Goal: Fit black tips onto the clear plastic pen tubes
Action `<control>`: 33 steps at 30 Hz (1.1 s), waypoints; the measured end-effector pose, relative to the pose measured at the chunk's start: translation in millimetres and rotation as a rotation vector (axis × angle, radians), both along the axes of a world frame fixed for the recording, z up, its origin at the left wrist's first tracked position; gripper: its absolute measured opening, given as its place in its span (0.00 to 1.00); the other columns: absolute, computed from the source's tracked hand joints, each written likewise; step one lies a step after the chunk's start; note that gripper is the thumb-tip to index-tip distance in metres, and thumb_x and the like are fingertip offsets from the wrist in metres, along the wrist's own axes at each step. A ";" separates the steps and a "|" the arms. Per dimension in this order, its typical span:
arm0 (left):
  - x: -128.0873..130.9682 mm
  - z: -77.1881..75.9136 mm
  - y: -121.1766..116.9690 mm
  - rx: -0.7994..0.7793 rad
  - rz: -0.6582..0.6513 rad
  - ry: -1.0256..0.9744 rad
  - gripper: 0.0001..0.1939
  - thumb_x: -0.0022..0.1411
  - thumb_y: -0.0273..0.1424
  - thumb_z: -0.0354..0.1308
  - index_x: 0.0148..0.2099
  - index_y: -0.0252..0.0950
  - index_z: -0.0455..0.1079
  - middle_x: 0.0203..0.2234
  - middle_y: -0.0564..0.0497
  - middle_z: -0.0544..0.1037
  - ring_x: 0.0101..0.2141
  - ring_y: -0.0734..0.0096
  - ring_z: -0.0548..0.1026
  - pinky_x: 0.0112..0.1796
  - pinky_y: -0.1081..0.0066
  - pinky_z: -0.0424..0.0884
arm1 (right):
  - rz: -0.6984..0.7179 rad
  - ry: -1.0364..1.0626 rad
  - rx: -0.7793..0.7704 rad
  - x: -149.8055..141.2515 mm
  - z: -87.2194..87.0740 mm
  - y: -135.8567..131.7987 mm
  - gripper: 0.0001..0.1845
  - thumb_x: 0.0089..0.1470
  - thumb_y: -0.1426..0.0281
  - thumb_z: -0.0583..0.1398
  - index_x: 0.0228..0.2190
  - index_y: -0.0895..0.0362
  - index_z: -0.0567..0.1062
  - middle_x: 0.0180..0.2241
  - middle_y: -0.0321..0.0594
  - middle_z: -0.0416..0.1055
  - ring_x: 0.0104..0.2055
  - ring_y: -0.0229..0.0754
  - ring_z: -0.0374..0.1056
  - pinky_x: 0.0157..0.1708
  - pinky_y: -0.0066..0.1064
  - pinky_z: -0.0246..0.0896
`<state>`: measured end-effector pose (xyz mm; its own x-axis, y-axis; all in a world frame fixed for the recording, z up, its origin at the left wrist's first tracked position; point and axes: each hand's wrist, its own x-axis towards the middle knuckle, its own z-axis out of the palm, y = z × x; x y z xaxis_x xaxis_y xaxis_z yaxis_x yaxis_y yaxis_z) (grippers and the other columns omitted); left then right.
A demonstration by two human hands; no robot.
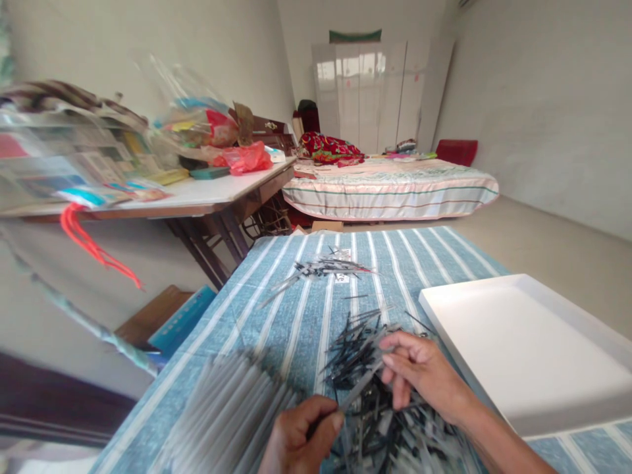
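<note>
A thin grey strip (364, 387) runs slantwise between my two hands. My left hand (303, 434) pinches its lower end between thumb and forefinger. At the upper end, my right hand (424, 372) has its thumb and forefinger closed on the strip, the other fingers curled below. Beneath both hands spreads a loose heap of black and grey strips (409, 438). Left of my left hand lies a row of long grey tubes (230, 408), blurred by motion. A smaller pile of dark and grey slivers (328, 266) rests farther back.
A shallow white tray (533, 349) stands at the right on the blue striped cloth (395, 263). A cluttered desk (197, 197) is at the left, with red cords (93, 247) hanging off its edge. A bed (390, 191) stands beyond the table.
</note>
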<state>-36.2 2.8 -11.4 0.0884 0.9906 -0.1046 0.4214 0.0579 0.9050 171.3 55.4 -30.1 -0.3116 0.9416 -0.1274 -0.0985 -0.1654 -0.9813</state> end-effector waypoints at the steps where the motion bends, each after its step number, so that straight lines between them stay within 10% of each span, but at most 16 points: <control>1: -0.4 1.3 0.5 -0.010 -0.005 0.006 0.11 0.53 0.35 0.53 0.24 0.35 0.70 0.14 0.57 0.61 0.19 0.77 0.61 0.21 0.80 0.56 | -0.008 -0.010 -0.006 -0.3 -0.6 -0.1 0.20 0.50 0.57 0.57 0.38 0.59 0.65 0.23 0.33 0.71 0.14 0.33 0.67 0.12 0.20 0.58; 9: -0.6 8.8 1.4 -0.095 -0.104 0.082 0.12 0.55 0.36 0.52 0.26 0.35 0.70 0.16 0.57 0.62 0.20 0.76 0.61 0.22 0.79 0.57 | 0.055 -0.077 0.019 -0.3 -0.8 -5.5 0.17 0.51 0.57 0.56 0.24 0.60 0.67 0.16 0.32 0.69 0.10 0.29 0.62 0.09 0.16 0.49; 15: -41.8 19.3 8.7 -0.099 -0.143 0.163 0.12 0.54 0.38 0.53 0.25 0.36 0.71 0.18 0.55 0.68 0.22 0.73 0.64 0.24 0.78 0.59 | -0.168 -0.045 -0.010 17.6 11.5 5.0 0.17 0.51 0.60 0.56 0.21 0.60 0.65 0.16 0.33 0.70 0.07 0.26 0.57 0.09 0.17 0.43; 24: -17.3 26.0 4.4 -0.077 0.307 -0.379 0.11 0.50 0.38 0.59 0.28 0.35 0.68 0.15 0.57 0.65 0.15 0.81 0.56 0.17 0.80 0.51 | -0.266 -0.232 0.044 13.6 0.7 9.6 0.18 0.51 0.58 0.54 0.39 0.59 0.66 0.15 0.28 0.66 0.07 0.28 0.54 0.08 0.19 0.42; 33: 38.3 30.5 -13.5 -0.025 0.280 -0.847 0.08 0.51 0.34 0.60 0.31 0.36 0.67 0.24 0.52 0.73 0.29 0.71 0.69 0.33 0.74 0.66 | 0.240 -0.362 0.309 -26.5 33.0 -38.5 0.10 0.47 0.67 0.58 0.19 0.58 0.69 0.15 0.28 0.57 0.17 0.29 0.54 0.17 0.20 0.46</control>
<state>2.1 -10.7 19.2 -0.0996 0.9857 -0.1357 -0.4210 0.0818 0.9034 144.8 16.9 2.9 -0.5106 0.8598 0.0057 0.2603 0.1609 -0.9520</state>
